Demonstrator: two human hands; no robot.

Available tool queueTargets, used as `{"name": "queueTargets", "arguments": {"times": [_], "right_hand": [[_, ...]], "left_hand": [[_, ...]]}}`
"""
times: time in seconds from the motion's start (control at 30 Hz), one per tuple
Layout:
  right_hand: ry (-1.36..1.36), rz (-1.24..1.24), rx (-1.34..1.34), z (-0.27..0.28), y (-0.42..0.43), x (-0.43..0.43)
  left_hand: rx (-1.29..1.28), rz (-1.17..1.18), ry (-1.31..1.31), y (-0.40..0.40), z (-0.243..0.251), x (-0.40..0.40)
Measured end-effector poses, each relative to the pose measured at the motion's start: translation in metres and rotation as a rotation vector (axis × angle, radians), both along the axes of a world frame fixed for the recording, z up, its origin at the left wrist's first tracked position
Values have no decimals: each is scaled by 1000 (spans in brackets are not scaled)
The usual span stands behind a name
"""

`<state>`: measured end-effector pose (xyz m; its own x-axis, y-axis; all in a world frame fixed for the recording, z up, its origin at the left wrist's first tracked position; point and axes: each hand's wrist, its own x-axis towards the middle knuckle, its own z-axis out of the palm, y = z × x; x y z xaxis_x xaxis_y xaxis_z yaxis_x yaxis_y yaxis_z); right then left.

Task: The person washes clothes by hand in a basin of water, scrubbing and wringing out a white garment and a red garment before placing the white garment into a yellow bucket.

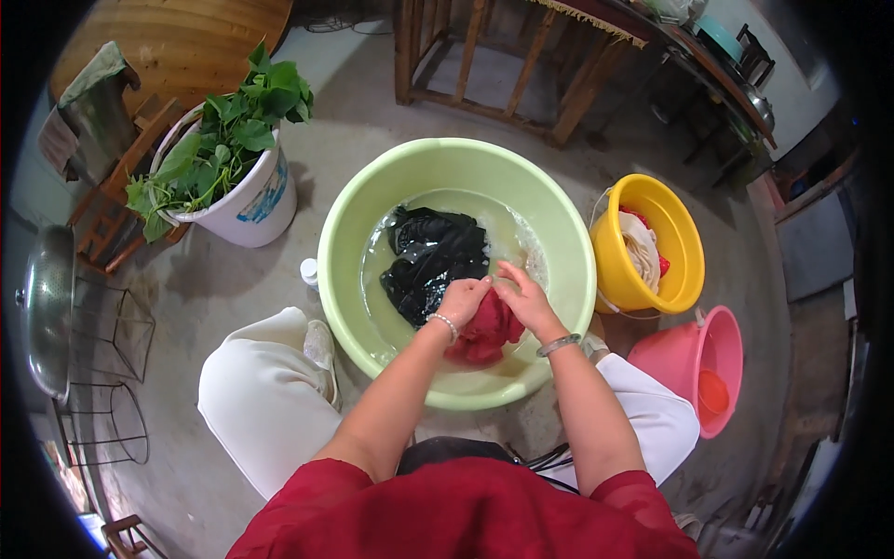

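Observation:
A large light-green plastic basin (454, 398) stands on the floor between my knees, with soapy water in it. Wet black cloth (440, 251) lies in the water on the far left side. Nearer to me, a red cloth (485, 332) is bunched up, partly in the water. My left hand (464, 304), with a beaded bracelet at the wrist, grips the upper left part of the red cloth. Over its upper right edge is my right hand (524, 297), a bangle on the wrist, its fingers partly spread; whether it pinches the cloth cannot be told.
A yellow bucket (688, 244) holding cloth stands right of the basin, beside a tilted pink bucket (663, 356) with an orange-red item inside. A white bucket of leafy greens (262, 216) is at the upper left. A small white bottle (309, 271) touches the basin's left side.

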<state>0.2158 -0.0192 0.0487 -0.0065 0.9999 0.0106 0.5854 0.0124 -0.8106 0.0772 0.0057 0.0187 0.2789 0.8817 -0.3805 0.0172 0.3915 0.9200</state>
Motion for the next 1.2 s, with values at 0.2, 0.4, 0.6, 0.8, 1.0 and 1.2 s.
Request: {"name": "queueTargets", "arguments": {"times": [0.2,0.4,0.6,0.8,1.0,1.2], "right_hand": [[158,111,-332,35,5,-1],[766,-39,-182,62,17,11],[455,12,-98,63,13,41],[-687,515,-314,9,-17,35],[746,19,-516,19,-4,17],[498,286,-13,30,-15,-77]], "left_hand": [[128,-173,-1,1,32,-12],[403,-533,204,-14,-15,-22],[199,-82,-120,-2,-28,-37],[-36,135,-812,7,9,-36],[-560,358,-1174,-7,-10,-26],[-558,211,-1357,-4,-71,-23]]}}
